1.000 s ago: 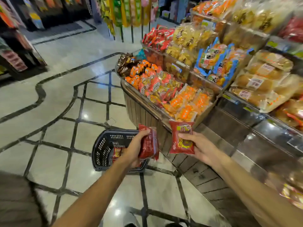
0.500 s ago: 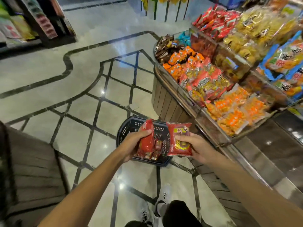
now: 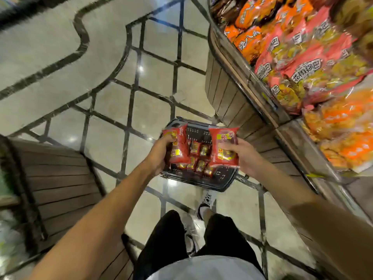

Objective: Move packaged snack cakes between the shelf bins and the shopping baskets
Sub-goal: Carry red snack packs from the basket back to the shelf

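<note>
The shelf bin (image 3: 302,63), heaped with orange and red snack bags, is seen far right. Near its foot, a black shopping basket (image 3: 226,178) is set on the floor, with small red packs inside. Above it, one red snack cake pack (image 3: 177,146) is gripped by the left hand (image 3: 159,154), another pack (image 3: 224,148) by the right hand (image 3: 246,156).

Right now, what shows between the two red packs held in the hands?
In the head view, between the left red pack and right red pack: the black basket on the floor below, with small red snack packs inside.
</note>
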